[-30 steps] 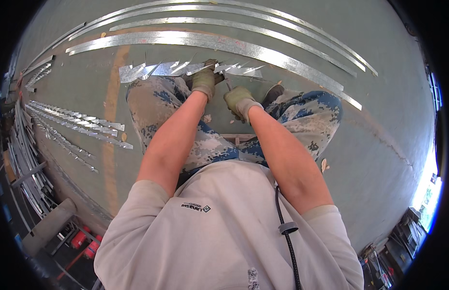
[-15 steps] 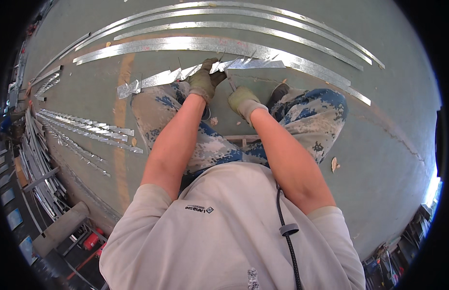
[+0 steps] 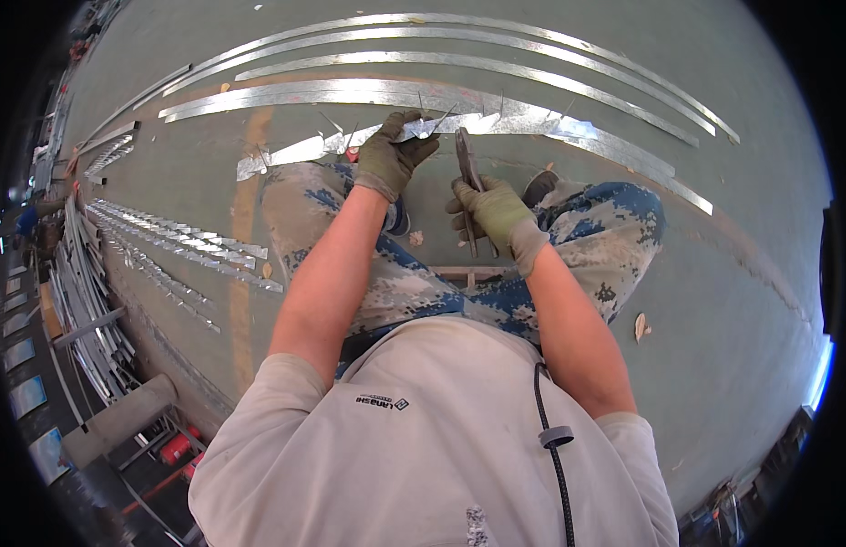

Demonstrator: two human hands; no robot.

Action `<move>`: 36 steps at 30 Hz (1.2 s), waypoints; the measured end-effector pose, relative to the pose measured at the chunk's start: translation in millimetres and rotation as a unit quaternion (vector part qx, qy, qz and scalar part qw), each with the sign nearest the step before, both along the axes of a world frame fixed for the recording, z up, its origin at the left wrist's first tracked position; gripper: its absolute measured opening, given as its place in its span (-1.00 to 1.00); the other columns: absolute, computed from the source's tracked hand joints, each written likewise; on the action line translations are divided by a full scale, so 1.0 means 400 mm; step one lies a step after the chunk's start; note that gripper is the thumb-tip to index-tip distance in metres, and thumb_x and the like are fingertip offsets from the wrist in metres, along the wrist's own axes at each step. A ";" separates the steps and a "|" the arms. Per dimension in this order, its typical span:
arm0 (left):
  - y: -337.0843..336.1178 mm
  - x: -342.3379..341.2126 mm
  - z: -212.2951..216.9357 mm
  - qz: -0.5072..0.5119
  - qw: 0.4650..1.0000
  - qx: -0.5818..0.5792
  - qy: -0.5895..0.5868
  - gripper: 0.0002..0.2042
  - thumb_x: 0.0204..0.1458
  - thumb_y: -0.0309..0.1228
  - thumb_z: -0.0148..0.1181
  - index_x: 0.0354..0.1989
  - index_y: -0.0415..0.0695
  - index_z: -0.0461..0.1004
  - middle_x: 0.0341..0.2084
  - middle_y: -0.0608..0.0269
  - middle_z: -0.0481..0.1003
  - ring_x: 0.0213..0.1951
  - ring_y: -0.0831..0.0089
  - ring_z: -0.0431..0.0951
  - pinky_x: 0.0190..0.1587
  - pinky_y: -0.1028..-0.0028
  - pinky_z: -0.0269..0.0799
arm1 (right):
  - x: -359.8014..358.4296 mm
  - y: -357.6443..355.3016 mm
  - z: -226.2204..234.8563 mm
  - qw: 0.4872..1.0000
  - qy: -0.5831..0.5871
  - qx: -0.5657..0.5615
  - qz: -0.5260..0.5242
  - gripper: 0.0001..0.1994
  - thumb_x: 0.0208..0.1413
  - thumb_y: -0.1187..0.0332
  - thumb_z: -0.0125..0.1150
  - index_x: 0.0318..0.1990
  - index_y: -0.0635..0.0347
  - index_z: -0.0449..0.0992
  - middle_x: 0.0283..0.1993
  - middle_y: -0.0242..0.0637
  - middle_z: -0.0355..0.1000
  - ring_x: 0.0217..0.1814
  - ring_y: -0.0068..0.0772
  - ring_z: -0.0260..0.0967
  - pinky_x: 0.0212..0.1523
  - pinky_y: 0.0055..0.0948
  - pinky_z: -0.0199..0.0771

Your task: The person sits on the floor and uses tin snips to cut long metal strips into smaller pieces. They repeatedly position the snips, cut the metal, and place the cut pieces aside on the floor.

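Note:
A shiny metal strip (image 3: 298, 152) with bent, upstanding tabs lies crosswise in front of my knees. My left hand (image 3: 388, 159), in a dull green glove, is closed on the strip near its middle. My right hand (image 3: 496, 214), gloved too, grips a pair of dark metal pliers (image 3: 466, 162). Their jaws point away from me, just short of the strip and apart from it, to the right of my left hand. The two handles stick out below my right fingers.
Several long flat metal strips (image 3: 496, 62) lie beyond my hands on the green floor (image 3: 733, 237). On the left are toothed strips (image 3: 181, 239) and a heap of metal lengths (image 3: 81, 292). My bent knees flank the work, above a low wooden seat (image 3: 459, 272).
The pliers have drawn back from the strip, and my right hand has shifted nearer and to the right. My left hand stays on the strip, its thumb and fingers spread wider.

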State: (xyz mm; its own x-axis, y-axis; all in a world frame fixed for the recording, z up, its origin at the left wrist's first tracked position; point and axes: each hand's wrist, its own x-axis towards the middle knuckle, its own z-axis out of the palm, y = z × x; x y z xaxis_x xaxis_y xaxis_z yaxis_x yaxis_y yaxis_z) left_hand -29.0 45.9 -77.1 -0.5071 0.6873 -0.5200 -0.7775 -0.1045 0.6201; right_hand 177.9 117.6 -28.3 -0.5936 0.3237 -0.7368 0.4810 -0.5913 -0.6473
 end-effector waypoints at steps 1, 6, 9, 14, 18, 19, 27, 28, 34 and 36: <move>0.000 0.004 0.001 -0.001 1.000 -0.003 0.001 -0.65 0.40 -0.27 0.08 0.11 -0.33 0.49 -0.05 -0.08 0.59 -0.07 0.02 0.69 0.00 0.12 0.76 | 0.001 0.002 0.006 1.000 0.013 -0.021 -0.010 -0.66 0.37 0.16 0.25 0.12 0.20 0.46 -0.15 -0.19 0.58 -0.32 -0.33 0.56 -0.37 -0.28 0.62; -0.003 0.004 0.000 -0.001 1.000 -0.008 0.002 -0.65 0.40 -0.26 0.07 0.11 -0.34 0.49 -0.05 -0.07 0.58 -0.08 0.04 0.69 0.01 0.13 0.76 | 0.013 0.013 0.023 0.990 0.065 -0.109 -0.054 -0.67 0.37 0.18 0.26 0.12 0.16 0.46 -0.15 -0.18 0.59 -0.30 -0.31 0.57 -0.32 -0.22 0.65; 0.001 0.003 0.002 -0.006 1.000 0.000 0.002 -0.64 0.41 -0.26 0.06 0.13 -0.35 0.47 -0.05 -0.07 0.58 -0.08 0.04 0.68 0.03 0.13 0.75 | 0.009 0.005 0.023 0.990 0.062 -0.119 -0.036 -0.68 0.37 0.18 0.26 0.12 0.17 0.46 -0.13 -0.19 0.59 -0.27 -0.31 0.58 -0.30 -0.21 0.65; 0.005 0.009 0.005 -0.003 1.000 0.006 -0.004 -0.63 0.42 -0.26 0.04 0.15 -0.37 0.45 -0.05 -0.07 0.58 -0.04 0.04 0.67 0.05 0.12 0.74 | -0.028 -0.018 0.000 0.999 -0.010 -0.004 0.048 -0.64 0.41 0.14 0.20 0.16 0.19 0.46 -0.04 -0.19 0.59 -0.13 -0.28 0.61 -0.25 -0.21 0.66; 0.007 0.014 0.015 0.003 1.000 0.012 -0.014 -0.62 0.42 -0.24 0.06 0.15 -0.36 0.46 -0.07 -0.07 0.58 -0.04 0.09 0.68 0.02 0.19 0.75 | -0.017 -0.020 0.025 0.994 0.045 -0.092 0.042 -0.58 0.44 0.12 0.14 0.27 0.20 0.41 0.03 -0.19 0.58 -0.04 -0.24 0.61 -0.15 -0.19 0.69; 0.006 0.011 0.013 -0.006 1.000 0.017 -0.015 -0.61 0.41 -0.23 0.07 0.16 -0.35 0.46 -0.07 -0.07 0.58 -0.06 0.11 0.68 0.02 0.22 0.74 | -0.011 -0.020 0.036 0.988 0.068 -0.134 0.032 -0.56 0.45 0.12 0.12 0.30 0.20 0.39 0.05 -0.19 0.57 -0.02 -0.22 0.61 -0.13 -0.18 0.70; 0.002 0.018 0.047 -0.039 0.995 0.085 0.028 -0.58 0.43 -0.17 0.03 0.20 -0.30 0.46 0.01 -0.02 0.60 -0.08 0.18 0.69 0.06 0.23 0.71 | -0.006 -0.049 0.039 0.886 0.291 -0.360 -0.032 -0.55 0.48 0.15 0.05 0.35 0.24 0.32 0.15 -0.13 0.56 0.08 -0.10 0.61 -0.03 -0.07 0.74; 0.001 0.019 0.055 -0.043 0.994 0.093 0.024 -0.58 0.44 -0.17 0.03 0.20 -0.29 0.46 0.01 -0.01 0.60 -0.08 0.20 0.69 0.06 0.24 0.71 | -0.009 -0.049 0.040 0.882 0.298 -0.365 -0.032 -0.55 0.48 0.15 0.04 0.36 0.24 0.31 0.16 -0.12 0.55 0.08 -0.10 0.61 -0.02 -0.06 0.74; -0.007 0.026 0.063 -0.056 0.994 0.094 0.018 -0.56 0.42 -0.14 0.07 0.22 -0.28 0.45 -0.04 0.02 0.60 -0.13 0.28 0.69 0.02 0.33 0.70 | -0.013 -0.039 0.017 0.862 0.322 -0.392 -0.023 -0.48 0.51 0.12 -0.05 0.42 0.28 0.25 0.24 -0.11 0.51 0.18 0.00 0.58 0.10 0.07 0.71; -0.007 0.020 0.054 -0.065 0.992 0.103 0.027 -0.58 0.44 -0.16 0.01 0.23 -0.26 0.45 0.04 0.07 0.59 -0.07 0.27 0.69 0.07 0.30 0.70 | -0.010 -0.039 0.024 0.874 0.310 -0.372 -0.025 -0.48 0.51 0.10 -0.06 0.42 0.27 0.26 0.11 -0.19 0.56 0.02 -0.14 0.61 -0.07 -0.07 0.73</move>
State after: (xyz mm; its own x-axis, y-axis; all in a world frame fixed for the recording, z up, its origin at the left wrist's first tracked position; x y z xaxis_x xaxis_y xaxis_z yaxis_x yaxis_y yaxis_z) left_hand -21.1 42.9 -55.7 -0.4299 0.8375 -0.3373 -0.7596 -0.1335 0.6365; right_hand 173.7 102.2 -18.6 -0.9527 -0.0704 -0.2956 0.1342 -0.9702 -0.2015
